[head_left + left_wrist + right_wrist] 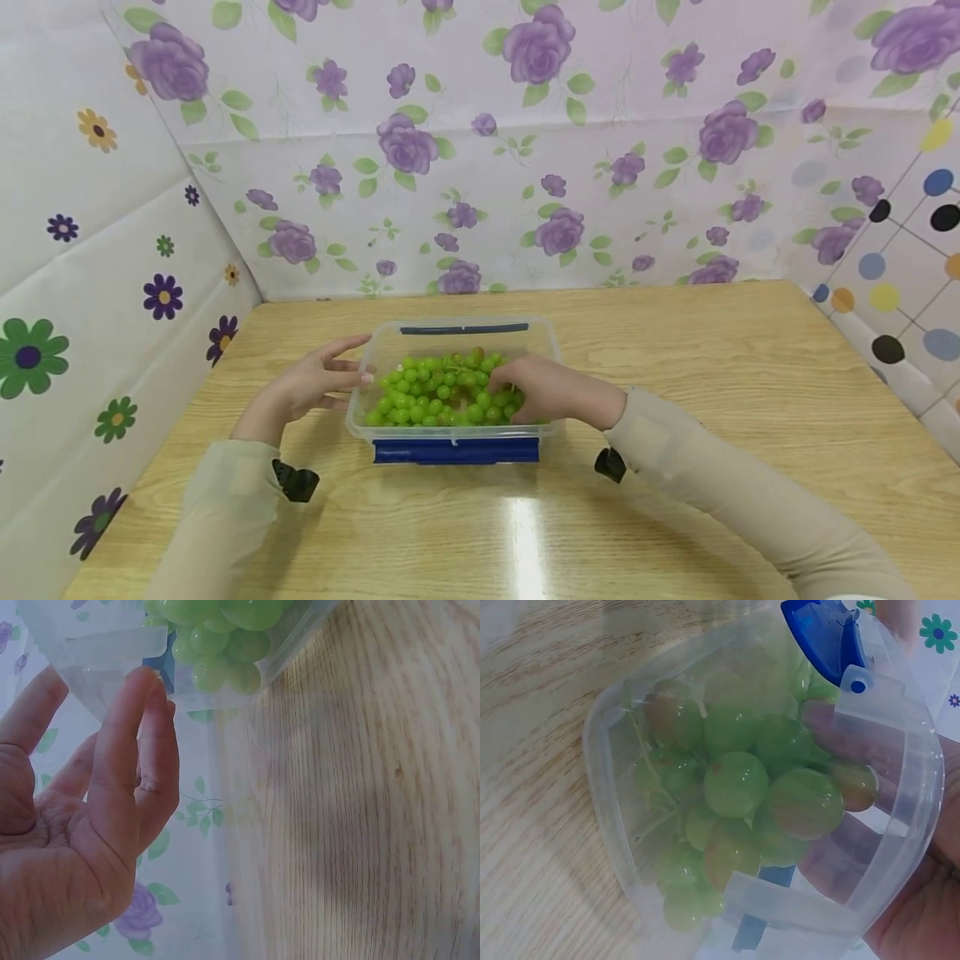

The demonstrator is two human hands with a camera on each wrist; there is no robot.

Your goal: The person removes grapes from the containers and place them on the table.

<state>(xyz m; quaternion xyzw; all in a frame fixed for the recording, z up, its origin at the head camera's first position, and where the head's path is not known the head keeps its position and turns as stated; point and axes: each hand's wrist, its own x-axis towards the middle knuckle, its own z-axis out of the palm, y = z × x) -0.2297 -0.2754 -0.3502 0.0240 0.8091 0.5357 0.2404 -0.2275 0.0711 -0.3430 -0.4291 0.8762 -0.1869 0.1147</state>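
Observation:
A clear plastic container (453,432) with blue latches stands on the table, with green grapes (416,412) spread over its bottom. My left hand (311,383) is at the container's left end, its fingers spread and fairly straight; the fingertips reach the wall in the left wrist view, where the palm (90,855) holds nothing. Over the right rim, my right hand (543,387) reaches inside with bent fingers. Through the cloudy wall in the right wrist view, thumb and finger of this hand (922,900) lie either side of grapes (806,802), gripping them. Their tips are partly hidden.
The wooden table (675,358) extends around the container. A purple-flowered cloth (480,192) hangs behind it, with patterned cloths at left and right. Black wrist cameras (296,482) sit on both cuffs.

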